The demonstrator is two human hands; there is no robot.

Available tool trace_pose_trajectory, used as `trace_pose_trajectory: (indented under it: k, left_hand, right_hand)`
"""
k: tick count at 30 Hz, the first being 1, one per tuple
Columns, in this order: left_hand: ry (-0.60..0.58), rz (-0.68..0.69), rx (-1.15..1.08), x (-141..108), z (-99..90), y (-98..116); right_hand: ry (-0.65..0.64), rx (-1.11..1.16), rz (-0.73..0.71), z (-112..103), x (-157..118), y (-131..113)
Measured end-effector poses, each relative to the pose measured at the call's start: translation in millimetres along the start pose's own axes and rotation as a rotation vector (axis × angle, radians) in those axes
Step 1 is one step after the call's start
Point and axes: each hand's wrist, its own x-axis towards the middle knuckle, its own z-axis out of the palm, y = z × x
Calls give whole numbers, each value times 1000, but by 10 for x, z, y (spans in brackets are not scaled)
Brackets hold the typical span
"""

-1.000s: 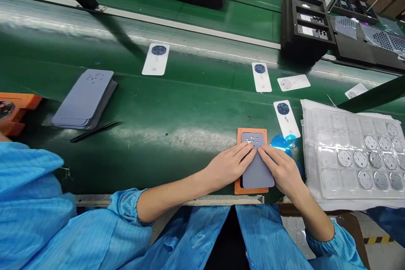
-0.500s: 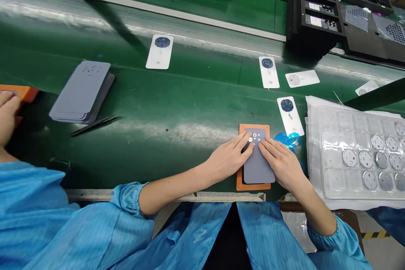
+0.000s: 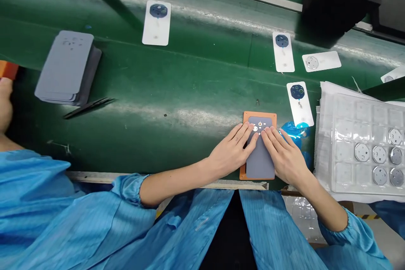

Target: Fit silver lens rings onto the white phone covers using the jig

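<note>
A grey panel with small holes near its top lies on an orange frame close to the table's front edge. My left hand rests on the panel's upper left part, fingers stretched out flat. On the upper right part lies my right hand, its fingers also extended. The fingertips of both hands are beside the small holes and cover part of the panel. Just right of the frame is crumpled blue film, partly under a white card with a dark round patch.
Grey panels are stacked at the left, near black tweezers. Another person's hand is at the far left. A clear tray with round parts stands right. More white cards lie farther back, before a black box.
The camera view has shifted, so the table's far items sit higher in the picture. The panel now lies straighter over the orange frame, and both hands stay on it.
</note>
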Motion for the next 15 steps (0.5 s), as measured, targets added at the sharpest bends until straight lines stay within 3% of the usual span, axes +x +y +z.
trace_pose_trajectory:
  k: [5, 9, 12, 15]
  left_hand:
    - [22, -25, -52, -74, -11, 75]
    - [-80, 6, -239, -58, -117, -102]
    - [-68, -30, -456, 23, -245, -283]
    - [106, -209, -705, 199, -399, -330]
  right_hand:
    - [10, 40, 37, 29, -95, -49]
    - [103, 188, 38, 51, -104, -18]
    - [341, 550, 103, 17, -75, 9]
    - [674, 1217, 330, -60, 21, 27]
